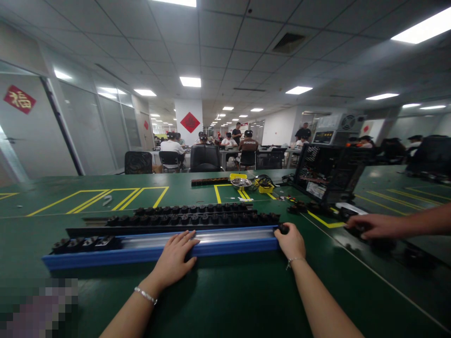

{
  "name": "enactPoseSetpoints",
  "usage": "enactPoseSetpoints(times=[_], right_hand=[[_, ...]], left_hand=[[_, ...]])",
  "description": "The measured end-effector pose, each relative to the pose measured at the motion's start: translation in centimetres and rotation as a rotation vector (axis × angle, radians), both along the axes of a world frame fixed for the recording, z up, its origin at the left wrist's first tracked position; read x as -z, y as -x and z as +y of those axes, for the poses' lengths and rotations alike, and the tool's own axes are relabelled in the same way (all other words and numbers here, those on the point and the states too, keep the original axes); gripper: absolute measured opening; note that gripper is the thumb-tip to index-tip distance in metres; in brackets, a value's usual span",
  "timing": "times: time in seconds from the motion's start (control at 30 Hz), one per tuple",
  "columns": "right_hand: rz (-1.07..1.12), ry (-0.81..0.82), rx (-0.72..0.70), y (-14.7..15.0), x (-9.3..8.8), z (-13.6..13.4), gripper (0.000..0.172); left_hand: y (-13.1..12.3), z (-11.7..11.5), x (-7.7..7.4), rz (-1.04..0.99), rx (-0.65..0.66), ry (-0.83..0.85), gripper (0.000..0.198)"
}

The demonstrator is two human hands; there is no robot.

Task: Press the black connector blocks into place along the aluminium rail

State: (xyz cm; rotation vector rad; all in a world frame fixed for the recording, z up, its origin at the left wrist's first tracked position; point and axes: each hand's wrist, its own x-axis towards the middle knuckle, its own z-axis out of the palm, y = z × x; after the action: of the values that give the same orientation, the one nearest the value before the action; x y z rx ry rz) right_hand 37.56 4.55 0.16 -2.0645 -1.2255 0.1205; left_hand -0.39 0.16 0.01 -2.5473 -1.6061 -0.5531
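A long blue rail (225, 245) with a silvery inner channel lies across the green table in front of me. Several black block-shaped modules (82, 243) with metallic tops sit in its left end. My left hand (179, 253) rests flat on the middle of the rail, fingers out, holding nothing. At the rail's right end, my right hand (291, 241) has its fingers closed around a small black part (283, 228), mostly hidden by the fingers. Just behind lie dark rails (190, 219) carrying rows of similar black modules.
To the right, another person's hand (366, 226) reaches over dark parts. An open computer case (327, 173) stands behind it. A metal bowl (240, 182) and yellow tray (266, 187) sit farther back. Yellow tape (120, 199) marks the green table (225, 300).
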Motion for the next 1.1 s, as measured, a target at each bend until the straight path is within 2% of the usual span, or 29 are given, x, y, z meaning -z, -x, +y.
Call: enactPoseSetpoints(times=[0.37, 0.6, 0.87, 1.1], right_hand=[[0.09, 0.044, 0.027, -0.49, -0.56, -0.32, 0.045], [0.077, -0.031, 0.038, -0.41, -0.55, -0.47, 0.047], [0.099, -0.015, 0.049, -0.41, -0.72, -0.51, 0.05], [0.123, 0.001, 0.042, -1.06, -0.34, -0.22, 0.045]], left_hand=[[0.07, 0.03, 0.02, 0.013, -0.004, 0.002, 0.046], [-0.06, 0.0, -0.05, 0.012, -0.01, -0.001, 0.047], [-0.02, 0.05, 0.03, 0.005, -0.012, 0.004, 0.047], [0.06, 0.03, 0.03, -0.001, 0.004, -0.002, 0.046]])
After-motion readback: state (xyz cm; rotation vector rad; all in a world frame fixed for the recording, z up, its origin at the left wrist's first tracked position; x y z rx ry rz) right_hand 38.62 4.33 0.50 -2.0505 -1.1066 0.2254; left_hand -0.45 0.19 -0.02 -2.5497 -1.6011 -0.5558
